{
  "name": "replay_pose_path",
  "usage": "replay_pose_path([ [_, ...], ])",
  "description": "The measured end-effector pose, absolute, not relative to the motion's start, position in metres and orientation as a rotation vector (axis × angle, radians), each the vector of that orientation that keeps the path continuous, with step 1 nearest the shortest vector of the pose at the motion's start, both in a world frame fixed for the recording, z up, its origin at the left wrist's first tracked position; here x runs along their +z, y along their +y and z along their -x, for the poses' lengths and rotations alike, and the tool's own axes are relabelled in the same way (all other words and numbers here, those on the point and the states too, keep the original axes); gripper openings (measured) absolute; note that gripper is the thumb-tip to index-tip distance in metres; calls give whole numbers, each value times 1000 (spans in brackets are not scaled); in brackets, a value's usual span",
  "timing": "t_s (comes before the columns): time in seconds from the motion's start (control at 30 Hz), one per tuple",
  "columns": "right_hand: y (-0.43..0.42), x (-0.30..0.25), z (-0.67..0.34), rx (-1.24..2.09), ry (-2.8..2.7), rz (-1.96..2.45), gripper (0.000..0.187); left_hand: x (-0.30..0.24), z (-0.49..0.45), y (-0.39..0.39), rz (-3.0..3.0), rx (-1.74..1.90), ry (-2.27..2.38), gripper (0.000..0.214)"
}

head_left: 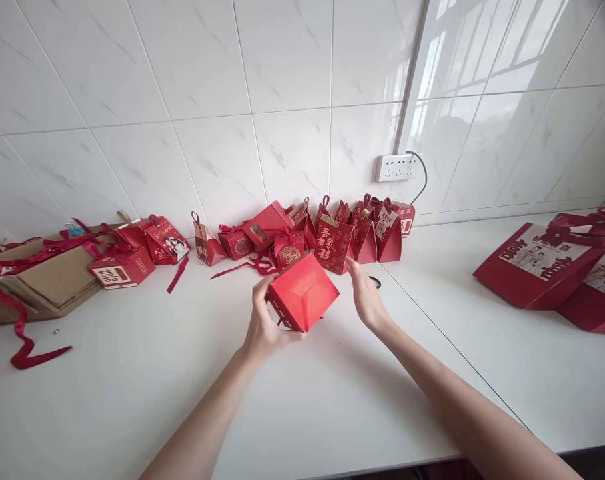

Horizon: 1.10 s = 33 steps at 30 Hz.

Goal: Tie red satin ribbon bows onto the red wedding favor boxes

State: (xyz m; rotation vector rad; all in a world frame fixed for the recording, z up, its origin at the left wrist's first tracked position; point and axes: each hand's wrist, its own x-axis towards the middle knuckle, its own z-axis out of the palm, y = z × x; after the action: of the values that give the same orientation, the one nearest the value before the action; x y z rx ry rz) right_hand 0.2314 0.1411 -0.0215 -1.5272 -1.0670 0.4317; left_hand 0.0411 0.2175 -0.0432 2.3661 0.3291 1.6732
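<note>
A small red paper box (303, 291) hangs above the white table (132, 387), its folded bottom turned toward me. My left hand (265, 327) grips it from the left side, fingers wrapped round the lower corner. My right hand (365, 297) is just to the right of the box with fingers apart, close to its edge but not clearly touching. Behind the hands, a cluster of red gift boxes (335, 243) with ribbon handles stands along the wall.
Flattened cardboard (42, 280) with dark red ribbons (22, 340) and more red boxes (122, 267) lie at the left. Larger red gift bags (542, 267) lie at the right. A wall socket (395, 167) with a cable sits above the boxes.
</note>
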Motion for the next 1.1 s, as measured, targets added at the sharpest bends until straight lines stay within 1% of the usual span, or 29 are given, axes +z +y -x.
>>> replay_pose_path([
  [0.07, 142, -20, -231, 661, -972, 1490, 76, -43, -42, 217, -2263, 1767, 260, 103],
  [0.1, 141, -20, -227, 837, -957, 1477, 77, -43, -42, 216, -2219, 1799, 247, 104],
  [0.17, 137, -18, -217, 1310, -949, 1337, 84, -43, -44, 213, -2175, 1810, 261, 105],
  [0.23, 132, -16, -206, 1729, -932, 987, 90, -44, -45, 211, -2206, 1793, 266, 105],
  [0.27, 130, -14, -201, 1827, -918, 793, 89, -44, -45, 211, -2241, 1792, 251, 106],
  [0.3, 128, -13, -198, 1847, -908, 641, 85, -45, -45, 212, -2281, 1778, 241, 106],
  [0.37, 127, -11, -196, 1724, -884, 535, 73, -46, -44, 215, -2369, 1674, 275, 99],
  [0.43, 129, -12, -202, 1466, -880, 616, 68, -46, -41, 220, -2458, 1493, 371, 78],
  [0.5, 133, -15, -212, 1099, -960, 771, 69, -45, -39, 225, -2472, 1384, 464, 56],
  [0.57, 136, -20, -224, 654, -1145, 928, 78, -43, -38, 227, -2319, 1413, 569, 40],
  [0.63, 138, -25, -233, 230, -1411, 1039, 95, -40, -38, 225, -2023, 1477, 670, 25],
  [0.67, 138, -27, -236, 58, -1543, 1064, 101, -38, -38, 223, -1878, 1492, 691, 23],
  [0.73, 138, -30, -238, -159, -1744, 1065, 104, -33, -39, 216, -1695, 1484, 648, 31],
  [0.77, 138, -32, -238, -197, -1798, 1061, 103, -30, -40, 213, -1664, 1476, 613, 35],
  [0.83, 138, -34, -236, -167, -1842, 1063, 103, -25, -41, 209, -1651, 1475, 597, 37],
  [0.97, 138, -37, -236, 8, -1848, 1102, 104, -20, -43, 208, -1672, 1470, 701, 32],
  [1.1, 140, -37, -236, 131, -1888, 1106, 100, -20, -43, 213, -1669, 1462, 731, 32],
])
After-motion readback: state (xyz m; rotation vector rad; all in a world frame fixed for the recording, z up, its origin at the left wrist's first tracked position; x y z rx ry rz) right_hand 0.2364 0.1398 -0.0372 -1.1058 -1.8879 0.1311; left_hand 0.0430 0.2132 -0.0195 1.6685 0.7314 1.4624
